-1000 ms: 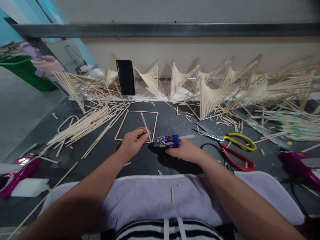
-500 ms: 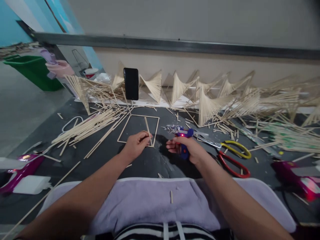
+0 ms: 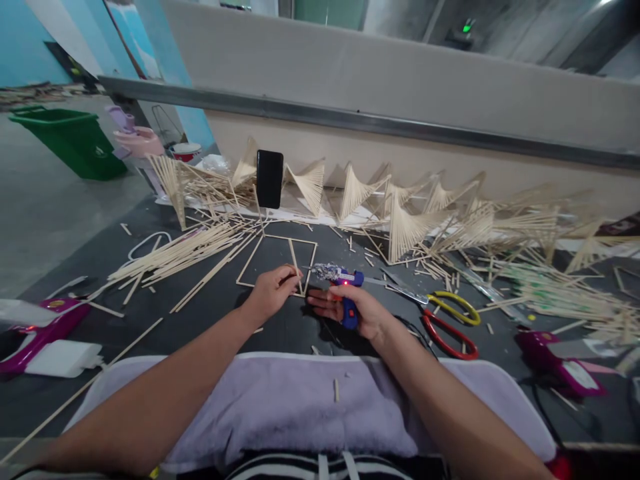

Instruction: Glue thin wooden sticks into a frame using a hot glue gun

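My left hand [image 3: 274, 291] pinches a thin wooden stick [image 3: 293, 252] that stands tilted near the front right corner of a square stick frame [image 3: 245, 264] on the dark table. In my right hand [image 3: 357, 308] is a blue hot glue gun [image 3: 350, 313] with a small red light lit. Crumpled foil wraps its front end, and the nozzle points left, close to the stick and my left fingertips. Whether the nozzle touches the stick I cannot tell.
Scissors [image 3: 453, 310] with yellow and red handles lie right of my right hand. Loose sticks [image 3: 195, 247] are heaped at left. Twisted stick structures [image 3: 357, 190] line the back, beside a black phone [image 3: 270, 179]. Purple devices [image 3: 555, 363] lie at both sides. A lavender cloth [image 3: 280, 400] covers my lap.
My right hand has brought the glue gun left, up to the stick. The left hand keeps its pinch there. The view has tilted up and turned a little.
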A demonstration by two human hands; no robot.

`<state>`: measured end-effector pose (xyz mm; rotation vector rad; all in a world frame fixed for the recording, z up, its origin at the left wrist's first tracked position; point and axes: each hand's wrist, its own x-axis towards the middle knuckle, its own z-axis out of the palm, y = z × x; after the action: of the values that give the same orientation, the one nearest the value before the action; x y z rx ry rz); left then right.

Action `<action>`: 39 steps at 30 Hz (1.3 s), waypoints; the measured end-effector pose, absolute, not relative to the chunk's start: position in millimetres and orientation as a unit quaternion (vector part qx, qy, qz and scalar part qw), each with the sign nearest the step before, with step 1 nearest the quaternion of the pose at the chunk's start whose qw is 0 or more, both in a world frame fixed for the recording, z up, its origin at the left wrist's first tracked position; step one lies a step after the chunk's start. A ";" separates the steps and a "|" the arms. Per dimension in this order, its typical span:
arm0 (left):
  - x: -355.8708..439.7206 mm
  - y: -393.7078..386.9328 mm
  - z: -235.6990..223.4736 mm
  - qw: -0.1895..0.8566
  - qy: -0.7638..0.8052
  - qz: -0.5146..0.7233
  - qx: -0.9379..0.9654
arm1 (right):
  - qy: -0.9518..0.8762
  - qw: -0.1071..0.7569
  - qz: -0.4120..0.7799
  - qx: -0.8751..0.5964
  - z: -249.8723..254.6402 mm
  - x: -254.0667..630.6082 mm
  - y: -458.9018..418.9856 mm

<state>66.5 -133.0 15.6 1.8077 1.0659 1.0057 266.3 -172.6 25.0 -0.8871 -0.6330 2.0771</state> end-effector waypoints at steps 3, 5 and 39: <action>65.6 -132.4 16.3 0.401 0.417 0.402 0.710 | -0.245 0.382 0.829 -0.326 23.8 264.7 -172.7; 64.8 -131.7 16.6 0.402 0.416 0.401 0.710 | -0.243 0.382 0.833 -0.318 22.8 263.5 -173.0; 67.6 -131.8 17.4 0.386 0.416 0.375 0.733 | -0.176 0.440 0.816 -0.331 10.5 255.4 -175.2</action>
<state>67.6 -131.8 17.4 1.8673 1.0593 0.9537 255.4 -175.2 10.5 -0.8224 -0.4369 2.0264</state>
